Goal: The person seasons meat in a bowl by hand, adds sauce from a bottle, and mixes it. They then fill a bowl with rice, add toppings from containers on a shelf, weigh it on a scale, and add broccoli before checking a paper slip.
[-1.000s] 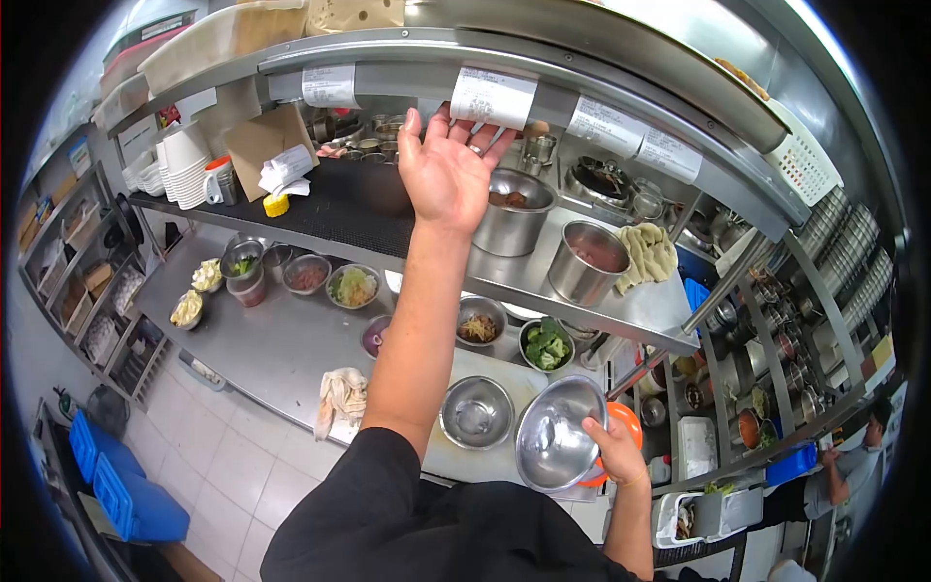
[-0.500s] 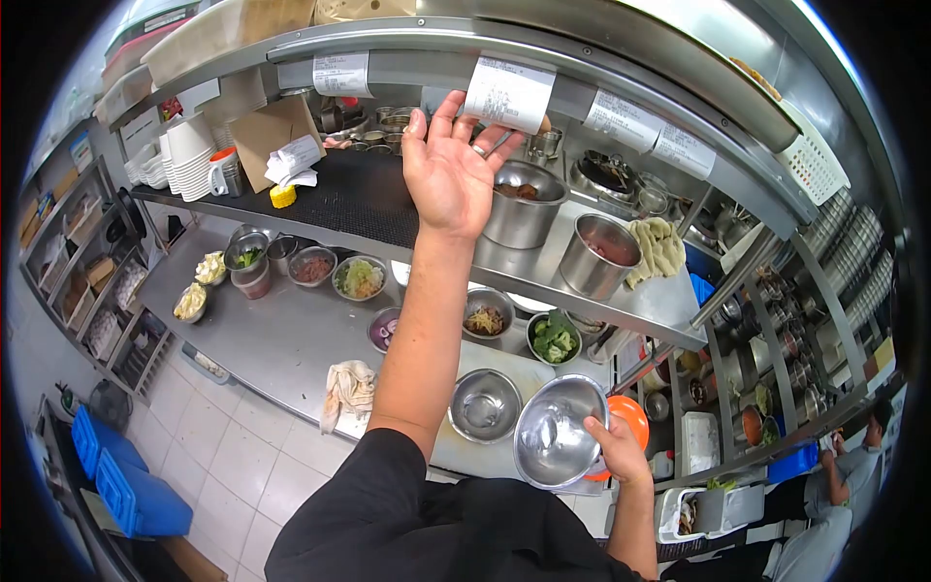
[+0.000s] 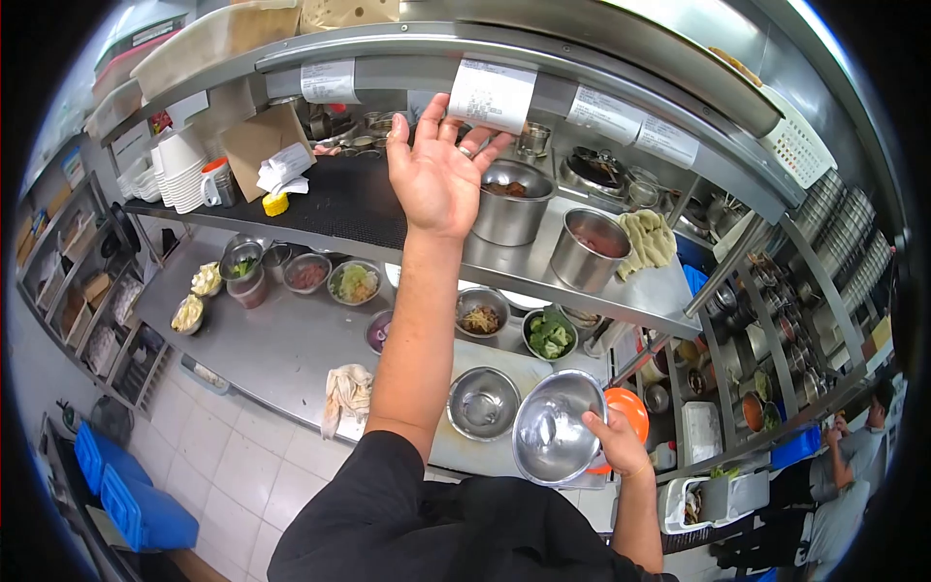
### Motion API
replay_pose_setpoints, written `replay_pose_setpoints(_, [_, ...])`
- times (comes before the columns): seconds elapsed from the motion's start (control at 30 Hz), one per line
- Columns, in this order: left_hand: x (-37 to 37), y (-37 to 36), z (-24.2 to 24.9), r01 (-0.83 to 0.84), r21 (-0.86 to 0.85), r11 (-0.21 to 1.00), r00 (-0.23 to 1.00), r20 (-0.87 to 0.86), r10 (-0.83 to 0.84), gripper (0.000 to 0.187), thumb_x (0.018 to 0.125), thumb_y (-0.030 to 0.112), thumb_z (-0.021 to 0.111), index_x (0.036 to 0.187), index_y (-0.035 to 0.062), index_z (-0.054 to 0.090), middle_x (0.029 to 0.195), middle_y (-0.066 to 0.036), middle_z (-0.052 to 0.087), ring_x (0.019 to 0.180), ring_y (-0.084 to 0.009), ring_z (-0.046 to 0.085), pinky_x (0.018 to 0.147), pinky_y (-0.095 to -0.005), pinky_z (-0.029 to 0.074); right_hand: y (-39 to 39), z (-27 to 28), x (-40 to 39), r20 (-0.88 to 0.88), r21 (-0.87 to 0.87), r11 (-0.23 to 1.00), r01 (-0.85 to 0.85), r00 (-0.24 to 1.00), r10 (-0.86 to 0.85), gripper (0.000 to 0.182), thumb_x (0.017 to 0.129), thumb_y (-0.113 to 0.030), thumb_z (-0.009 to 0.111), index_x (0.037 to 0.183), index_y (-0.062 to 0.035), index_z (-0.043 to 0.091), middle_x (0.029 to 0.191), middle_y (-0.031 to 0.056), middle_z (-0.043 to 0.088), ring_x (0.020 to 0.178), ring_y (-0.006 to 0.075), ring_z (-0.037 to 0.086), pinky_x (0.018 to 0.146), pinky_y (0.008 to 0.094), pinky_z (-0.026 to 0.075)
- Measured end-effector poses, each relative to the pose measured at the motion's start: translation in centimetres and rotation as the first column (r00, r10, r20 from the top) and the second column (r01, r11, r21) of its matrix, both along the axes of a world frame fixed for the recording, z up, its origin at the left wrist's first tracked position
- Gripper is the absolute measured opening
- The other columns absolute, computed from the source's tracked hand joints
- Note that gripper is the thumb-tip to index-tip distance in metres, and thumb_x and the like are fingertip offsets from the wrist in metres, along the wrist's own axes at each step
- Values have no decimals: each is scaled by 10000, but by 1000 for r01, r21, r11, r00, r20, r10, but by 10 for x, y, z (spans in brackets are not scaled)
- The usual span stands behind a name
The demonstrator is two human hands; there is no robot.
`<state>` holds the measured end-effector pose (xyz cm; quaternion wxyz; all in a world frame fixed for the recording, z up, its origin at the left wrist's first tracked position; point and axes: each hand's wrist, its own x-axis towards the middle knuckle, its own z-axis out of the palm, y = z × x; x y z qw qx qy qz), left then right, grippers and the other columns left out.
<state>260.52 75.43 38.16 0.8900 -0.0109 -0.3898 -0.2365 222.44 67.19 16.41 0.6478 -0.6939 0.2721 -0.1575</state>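
My left hand reaches up, palm toward me, to a printed paper slip hanging from the upper shelf's rail. Its fingers are spread, and some fingertips go behind the slip's lower edge; the thumb stands apart. In my right hand is an empty metal mixing bowl, gripped at the rim and tilted toward me. A second metal bowl rests on the cutting board to its left. An orange round item is partly hidden behind my right hand.
Bowls of onion, shredded food and broccoli line the counter. Two steel pots stand on the middle shelf, near a folded cloth. More slips hang along the rail. People stand at the far right.
The view has shifted slightly, moving most things a little left. My left hand stays at the slip, and my right hand still holds the mixing bowl.
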Motion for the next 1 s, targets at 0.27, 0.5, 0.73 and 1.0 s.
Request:
replay_pose_setpoints(0.27, [0,1,0,-7,20,1000,1000,-5,7,642,1000,587,425,1329,39,478,1362,-161,500,1234,-377,527,1098,-611,402,1,-3,-4,-33,-35,999,-2,999,1,321,1039,-227,594,1225,30,643,1071,5,663,978,96,562,895,293,477])
replay_pose_setpoints(0.5, [-1,1,1,-13,38,999,1000,-8,13,661,995,589,435,1345,30,468,1357,-159,516,1243,-389,528,1084,-606,413,1,-4,-7,-58,-5,1000,14,998,-14,294,1043,-265,600,1104,11,678,968,-36,642,883,61,536,806,270,473])
replay_pose_setpoints(0.73, [-2,0,2,-29,46,998,1000,1,29,649,999,614,402,1322,54,456,1346,-152,494,1204,-358,534,1001,-574,475,2,-6,-7,-47,24,999,29,999,-28,289,1043,-269,604,1095,3,685,951,-46,639,866,49,533,785,258,475])
replay_pose_setpoints(1.0, [-2,0,2,-40,44,998,999,10,40,647,1002,611,399,1329,54,440,1331,-148,500,1173,-346,544,973,-568,492,5,-2,-6,-38,6,1000,28,999,-28,285,1044,-261,601,1107,5,682,960,-43,637,875,49,531,783,257,475])
